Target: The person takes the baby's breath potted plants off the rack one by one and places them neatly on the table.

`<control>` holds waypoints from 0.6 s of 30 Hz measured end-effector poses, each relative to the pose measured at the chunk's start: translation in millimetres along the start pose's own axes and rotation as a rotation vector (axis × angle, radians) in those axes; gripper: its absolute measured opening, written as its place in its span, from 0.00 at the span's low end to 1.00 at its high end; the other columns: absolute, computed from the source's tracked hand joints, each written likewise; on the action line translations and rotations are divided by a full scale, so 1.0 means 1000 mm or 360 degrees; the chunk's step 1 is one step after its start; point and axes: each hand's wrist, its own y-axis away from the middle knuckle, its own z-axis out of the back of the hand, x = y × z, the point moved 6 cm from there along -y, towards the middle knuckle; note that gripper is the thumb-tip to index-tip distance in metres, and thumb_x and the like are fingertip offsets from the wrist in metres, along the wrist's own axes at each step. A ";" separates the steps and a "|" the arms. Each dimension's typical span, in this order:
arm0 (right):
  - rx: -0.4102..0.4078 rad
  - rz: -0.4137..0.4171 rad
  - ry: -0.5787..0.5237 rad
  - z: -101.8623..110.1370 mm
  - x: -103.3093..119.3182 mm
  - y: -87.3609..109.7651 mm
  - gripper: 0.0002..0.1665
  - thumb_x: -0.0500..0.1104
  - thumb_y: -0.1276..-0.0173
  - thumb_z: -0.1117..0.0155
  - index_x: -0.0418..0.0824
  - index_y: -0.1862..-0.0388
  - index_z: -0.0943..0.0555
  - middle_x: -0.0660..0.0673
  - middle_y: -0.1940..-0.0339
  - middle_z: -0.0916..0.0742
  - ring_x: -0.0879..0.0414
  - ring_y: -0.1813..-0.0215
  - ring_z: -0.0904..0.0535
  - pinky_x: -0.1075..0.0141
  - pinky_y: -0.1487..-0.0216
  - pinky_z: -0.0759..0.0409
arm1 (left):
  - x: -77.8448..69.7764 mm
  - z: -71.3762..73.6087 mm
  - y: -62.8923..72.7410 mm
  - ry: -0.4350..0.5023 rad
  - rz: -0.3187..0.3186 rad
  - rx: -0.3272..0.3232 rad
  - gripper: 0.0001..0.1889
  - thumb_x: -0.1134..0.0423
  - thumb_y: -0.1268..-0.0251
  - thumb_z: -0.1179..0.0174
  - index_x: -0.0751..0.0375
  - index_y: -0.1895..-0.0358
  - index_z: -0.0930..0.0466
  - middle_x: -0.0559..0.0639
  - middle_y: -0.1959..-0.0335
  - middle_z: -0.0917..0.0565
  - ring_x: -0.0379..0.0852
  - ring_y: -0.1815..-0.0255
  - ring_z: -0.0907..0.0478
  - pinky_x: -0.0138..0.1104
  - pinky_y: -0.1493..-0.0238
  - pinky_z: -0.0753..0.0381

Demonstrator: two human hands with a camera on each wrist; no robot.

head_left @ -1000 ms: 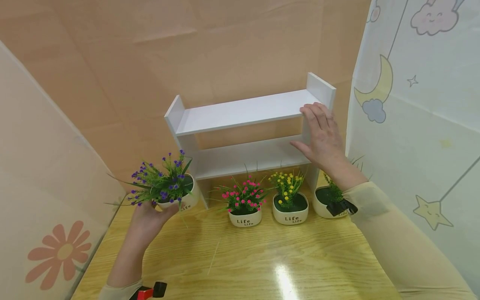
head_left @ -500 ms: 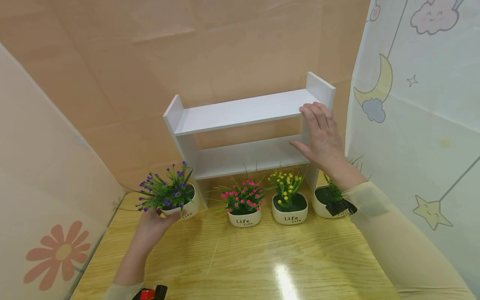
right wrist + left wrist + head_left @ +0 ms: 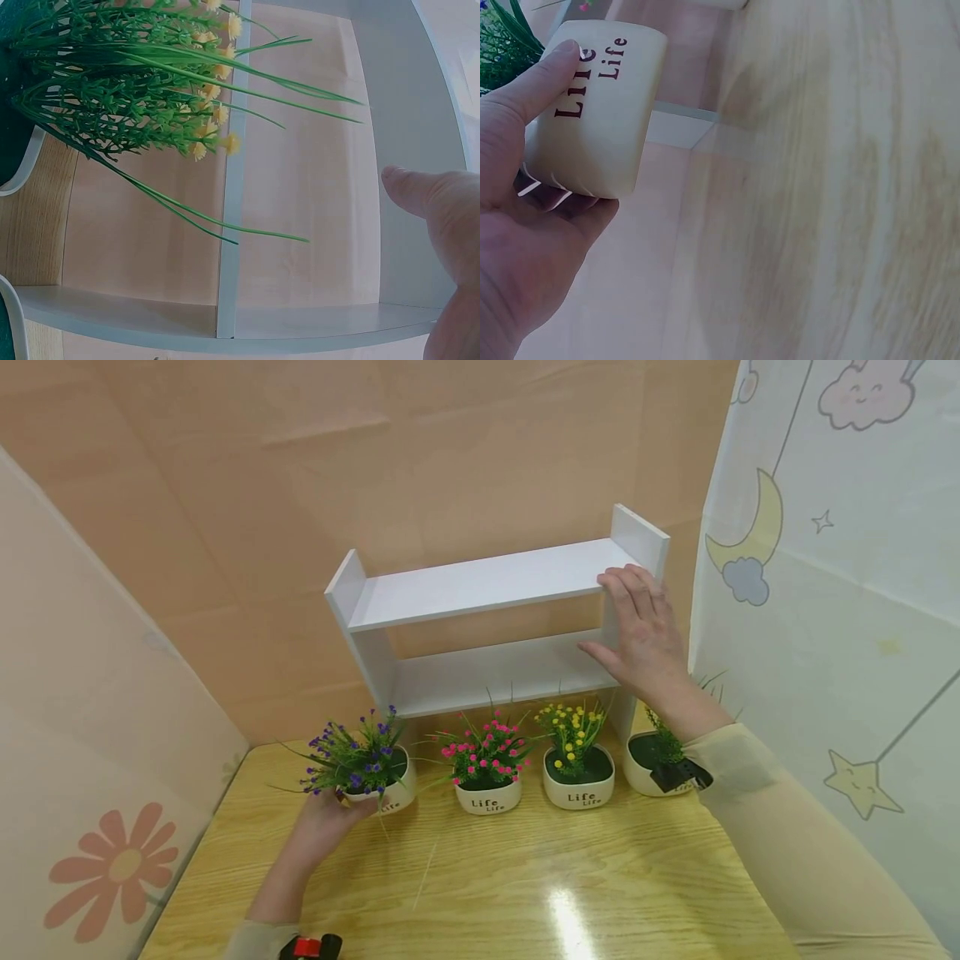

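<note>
My left hand (image 3: 321,828) holds a potted plant with purple flowers (image 3: 362,756) by its cream pot. In the left wrist view the thumb lies across the pot's (image 3: 611,142) "Life" lettering, and the other fingers go round its far side. This pot is low by the shelf's left foot; whether it touches the table cannot be told. My right hand (image 3: 641,631) rests on the right end of a white two-tier shelf (image 3: 480,589), fingers over the upper board's front edge. Its thumb (image 3: 412,187) stands apart in the right wrist view.
Potted plants with pink flowers (image 3: 487,793) and yellow flowers (image 3: 580,793) stand before the shelf on the wooden table (image 3: 465,877). Another pot (image 3: 645,764) sits at the right, partly behind my right wrist. Cloth walls (image 3: 825,635) enclose the sides and back.
My left hand has brought the purple-flowered plant down and to the right, closer to the pink one. The right hand has stayed on the shelf.
</note>
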 end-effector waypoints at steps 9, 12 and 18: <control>-0.0009 0.0004 -0.0008 0.000 0.000 0.000 0.61 0.43 0.40 0.10 0.33 0.17 0.39 0.32 0.19 0.32 0.34 0.14 0.46 0.46 0.12 0.53 | 0.002 -0.014 -0.006 0.0017 -0.0097 0.0037 0.46 0.49 0.32 0.20 0.45 0.16 0.37 0.59 0.20 0.27 0.67 0.21 0.30 0.66 0.29 0.26; -0.0016 0.0008 -0.0014 0.000 0.000 0.000 0.61 0.43 0.40 0.10 0.32 0.17 0.39 0.32 0.19 0.32 0.33 0.14 0.45 0.46 0.12 0.52 | 0.005 -0.018 -0.007 0.0012 -0.0113 0.0045 0.46 0.50 0.33 0.19 0.46 0.17 0.36 0.59 0.21 0.26 0.68 0.20 0.31 0.67 0.28 0.26; -0.0020 0.0014 -0.0017 0.000 0.001 -0.001 0.61 0.43 0.40 0.10 0.33 0.17 0.39 0.32 0.19 0.32 0.33 0.14 0.45 0.45 0.12 0.52 | 0.011 -0.026 -0.012 0.0009 -0.0157 0.0056 0.45 0.51 0.35 0.18 0.45 0.18 0.35 0.57 0.22 0.25 0.68 0.19 0.32 0.68 0.26 0.29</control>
